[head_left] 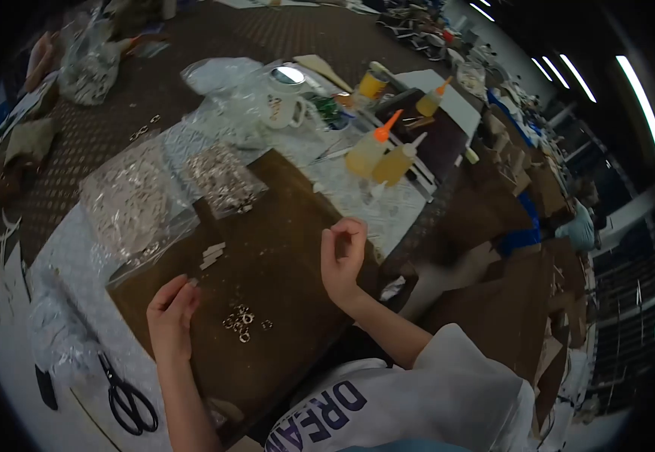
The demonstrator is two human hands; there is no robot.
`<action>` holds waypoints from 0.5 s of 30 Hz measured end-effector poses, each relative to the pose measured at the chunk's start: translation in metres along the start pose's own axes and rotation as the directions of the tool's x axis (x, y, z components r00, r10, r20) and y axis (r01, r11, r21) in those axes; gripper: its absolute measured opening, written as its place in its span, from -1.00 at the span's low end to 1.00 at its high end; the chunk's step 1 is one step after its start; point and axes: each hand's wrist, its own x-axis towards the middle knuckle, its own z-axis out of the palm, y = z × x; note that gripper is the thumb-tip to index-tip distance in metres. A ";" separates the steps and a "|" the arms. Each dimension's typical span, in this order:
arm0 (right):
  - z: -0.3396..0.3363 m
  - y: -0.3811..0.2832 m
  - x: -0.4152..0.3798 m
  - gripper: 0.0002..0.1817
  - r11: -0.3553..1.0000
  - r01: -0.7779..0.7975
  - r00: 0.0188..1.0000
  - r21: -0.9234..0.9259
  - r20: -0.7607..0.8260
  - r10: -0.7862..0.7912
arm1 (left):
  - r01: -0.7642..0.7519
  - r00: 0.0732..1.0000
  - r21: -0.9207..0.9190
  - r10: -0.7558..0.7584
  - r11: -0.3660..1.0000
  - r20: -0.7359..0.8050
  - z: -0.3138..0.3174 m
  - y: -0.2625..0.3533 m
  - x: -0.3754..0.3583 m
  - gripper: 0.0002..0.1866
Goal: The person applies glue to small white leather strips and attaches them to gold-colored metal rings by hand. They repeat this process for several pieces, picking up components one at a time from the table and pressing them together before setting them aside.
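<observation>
My left hand point(171, 320) is over the left side of a brown board point(275, 264), its thumb and fingers pinched on a small pale piece point(193, 282). Over the board's right edge, my right hand point(344, 256) has thumb and fingertips curled together; anything between them is too small to make out. Between the hands lies a small pile of metal rings point(242, 322), with a single ring point(267, 325) beside it. Several short pale strips point(211, 255) lie further up the board. Two clear bags of small metal parts point(126, 200) point(222, 177) rest at its upper left edge.
Black scissors point(128, 403) lie at the lower left. Glue bottles point(365, 154) point(394, 166) stand beyond the board, near a white cup point(282, 111) and a yellow tin point(373, 84). Cardboard boxes point(493, 301) are at the right.
</observation>
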 end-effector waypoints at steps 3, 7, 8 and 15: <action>-0.045 0.017 0.021 -0.64 0.913 -0.012 0.989 -0.407 -0.141 -0.050 | 0.016 0.999 -0.014 -0.015 1.000 0.037 0.011 -0.001 -0.003 -0.78; -0.074 0.064 0.048 -0.39 0.854 -0.266 0.958 -0.448 -0.222 0.182 | 0.017 1.000 -0.022 -0.017 1.000 -0.005 0.009 -0.001 -0.005 -0.79; -0.077 0.082 0.048 -0.41 0.866 -0.303 0.946 -0.398 -0.235 0.223 | 0.022 1.000 -0.035 -0.022 0.999 0.012 0.006 -0.002 -0.003 -0.80; -0.069 0.086 0.054 -0.58 0.875 -0.459 0.888 -0.154 -0.076 0.453 | 0.030 0.998 -0.044 -0.028 0.999 0.049 -0.002 0.006 0.001 -0.81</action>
